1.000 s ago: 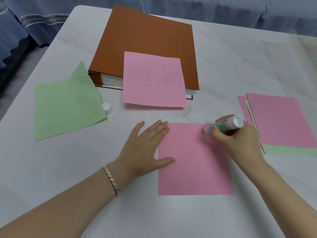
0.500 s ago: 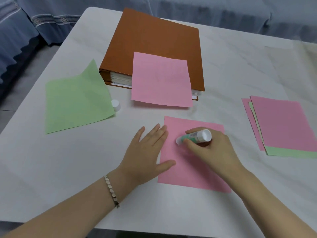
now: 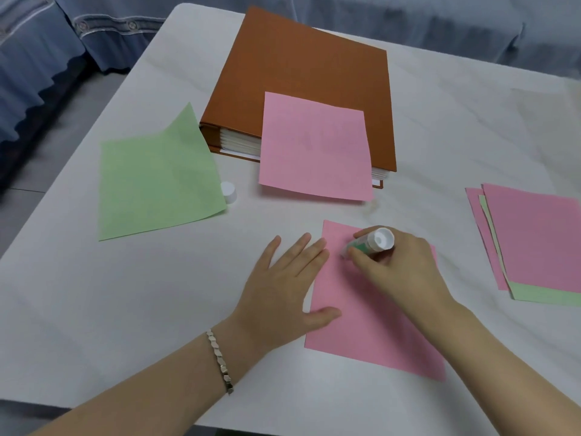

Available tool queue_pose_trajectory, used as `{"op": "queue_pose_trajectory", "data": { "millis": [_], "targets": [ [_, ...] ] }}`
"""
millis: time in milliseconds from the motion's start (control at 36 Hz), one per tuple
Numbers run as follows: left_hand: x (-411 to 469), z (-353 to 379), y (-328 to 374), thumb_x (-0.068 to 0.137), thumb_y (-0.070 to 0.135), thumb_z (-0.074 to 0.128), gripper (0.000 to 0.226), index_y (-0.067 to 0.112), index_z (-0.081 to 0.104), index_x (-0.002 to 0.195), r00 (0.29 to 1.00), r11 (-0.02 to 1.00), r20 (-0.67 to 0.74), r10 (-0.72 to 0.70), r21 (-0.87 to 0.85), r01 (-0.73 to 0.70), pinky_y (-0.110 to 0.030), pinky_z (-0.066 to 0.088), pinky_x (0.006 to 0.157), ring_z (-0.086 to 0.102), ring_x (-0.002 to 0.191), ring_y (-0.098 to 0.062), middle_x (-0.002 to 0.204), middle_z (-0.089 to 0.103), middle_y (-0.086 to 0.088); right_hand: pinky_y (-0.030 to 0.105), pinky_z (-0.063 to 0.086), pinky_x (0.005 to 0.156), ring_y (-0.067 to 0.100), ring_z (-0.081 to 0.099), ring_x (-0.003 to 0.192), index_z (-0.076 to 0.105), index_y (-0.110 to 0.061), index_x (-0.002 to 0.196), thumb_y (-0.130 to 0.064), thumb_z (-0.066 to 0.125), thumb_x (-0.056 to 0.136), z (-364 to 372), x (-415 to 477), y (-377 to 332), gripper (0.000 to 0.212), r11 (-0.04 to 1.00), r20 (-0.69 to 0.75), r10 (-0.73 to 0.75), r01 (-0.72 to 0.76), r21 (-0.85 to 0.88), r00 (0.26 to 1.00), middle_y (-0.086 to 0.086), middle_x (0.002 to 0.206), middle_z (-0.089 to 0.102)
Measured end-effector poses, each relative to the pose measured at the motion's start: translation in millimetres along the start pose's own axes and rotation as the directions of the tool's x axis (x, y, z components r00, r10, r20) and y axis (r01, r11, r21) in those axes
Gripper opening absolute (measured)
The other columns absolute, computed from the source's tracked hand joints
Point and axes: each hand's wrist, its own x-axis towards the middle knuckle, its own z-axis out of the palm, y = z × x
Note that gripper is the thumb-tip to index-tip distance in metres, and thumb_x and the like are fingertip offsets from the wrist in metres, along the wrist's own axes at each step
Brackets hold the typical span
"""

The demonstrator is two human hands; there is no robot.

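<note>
A pink paper sheet [image 3: 371, 328] lies flat on the white table [image 3: 157, 309] in front of me. My left hand [image 3: 283, 294] rests flat on its left edge, fingers straight, thumb on the sheet. My right hand [image 3: 402, 272] grips a white and green glue stick [image 3: 372, 242], tilted with its tip down on the sheet's upper left part. The glue stick's white cap [image 3: 228, 191] stands by itself on the table farther back and to the left.
A brown binder [image 3: 301, 73] lies at the back with a second pink sheet [image 3: 314, 149] hanging over its front edge. A green sheet [image 3: 154, 180] lies at the left. A stack of pink and green sheets [image 3: 534, 240] lies at the right.
My right hand has moved the glue stick leftward across the sheet's top, from the upper right to near its upper left. The sheet has turned slightly. My left hand stays pressed at the left edge.
</note>
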Motion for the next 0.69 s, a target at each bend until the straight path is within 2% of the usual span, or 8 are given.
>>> {"op": "queue_pose_trajectory", "data": {
  "millis": [111,167,250,306,389,444,528,694],
  "targets": [
    [0,-1,1,0.076,0.065,0.044,0.076,0.011,0.059,0.127,1.0,1.0,0.01,-0.009,-0.001,0.009,-0.045,0.021,0.109,0.038,0.133,-0.014,0.138,0.051,0.001,0.018,0.043,0.058,0.003,0.057,0.062,0.067,-0.023,0.078,-0.023,0.069,0.078,0,10,1,0.002,1.0,-0.07,-0.012,0.013,0.008,0.997,-0.012,0.066,0.065],
    [-1,-1,1,0.075,0.065,0.045,0.076,0.011,0.059,0.126,1.0,1.0,0.013,-0.018,-0.012,0.018,-0.045,0.021,0.109,0.039,0.133,-0.014,0.138,0.051,0.001,0.02,0.044,0.058,0.005,0.057,0.061,0.066,-0.023,0.082,-0.023,0.069,0.078,-1,17,1,0.005,1.0,-0.087,0.005,-0.004,0.008,0.996,-0.014,0.062,0.061],
    [-1,-2,1,0.074,0.066,0.046,0.076,0.011,0.059,0.125,1.0,0.999,0.011,-0.028,-0.023,0.028,-0.045,0.021,0.108,0.039,0.133,-0.013,0.138,0.051,0.001,0.032,0.05,0.071,0.016,0.062,0.075,0.067,-0.024,0.086,-0.027,0.067,0.079,-5,21,1,0.008,1.0,-0.103,0.029,-0.03,-0.008,0.994,-0.008,0.076,0.068],
    [-1,-2,1,0.074,0.066,0.046,0.077,0.011,0.059,0.125,0.999,0.999,0.011,-0.034,-0.027,0.034,-0.044,0.02,0.109,0.039,0.133,-0.012,0.138,0.051,0.001,0.032,0.05,0.075,0.014,0.063,0.081,0.071,-0.022,0.088,-0.029,0.067,0.079,-8,16,-1,0.012,1.0,-0.113,0.019,-0.017,0.023,0.993,-0.007,0.088,0.071],
    [-1,-2,1,0.073,0.068,0.045,0.081,0.009,0.057,0.127,0.999,0.999,0.009,-0.04,-0.012,0.04,-0.044,0.021,0.108,0.037,0.133,-0.013,0.138,0.051,0.0,0.013,0.044,0.066,0.0,0.06,0.071,0.072,-0.024,0.084,-0.027,0.071,0.077,-11,-3,-5,0.008,0.997,-0.04,-0.019,0.022,0.077,0.999,-0.014,0.084,0.069],
    [-2,-1,1,0.072,0.07,0.045,0.084,0.008,0.055,0.129,0.999,0.999,0.003,-0.047,0.0,0.047,-0.045,0.021,0.108,0.035,0.134,-0.013,0.139,0.05,-0.002,0.007,0.04,0.062,-0.006,0.058,0.07,0.071,-0.025,0.082,-0.026,0.072,0.077,-8,-17,-5,0.005,0.996,0.048,-0.045,0.041,0.077,0.998,-0.017,0.081,0.068],
    [-2,0,1,0.071,0.07,0.046,0.086,0.007,0.055,0.129,0.998,0.998,-0.013,-0.057,0.002,0.057,-0.046,0.022,0.108,0.033,0.134,-0.013,0.139,0.05,-0.002,0.01,0.042,0.067,-0.005,0.059,0.078,0.072,-0.025,0.084,-0.025,0.07,0.077,-3,-28,-4,0.007,0.997,0.138,-0.065,0.058,0.052,0.988,-0.02,0.084,0.069],
    [-2,0,1,0.071,0.07,0.046,0.085,0.007,0.057,0.127,0.998,0.999,-0.041,-0.039,0.014,0.04,-0.046,0.023,0.108,0.036,0.133,-0.014,0.137,0.052,-0.002,0.016,0.045,0.064,-0.001,0.058,0.072,0.07,-0.025,0.083,-0.021,0.07,0.077,2,-23,-6,0.008,0.996,0.125,-0.078,0.073,0.042,0.989,-0.012,0.079,0.07]
  ]
}}
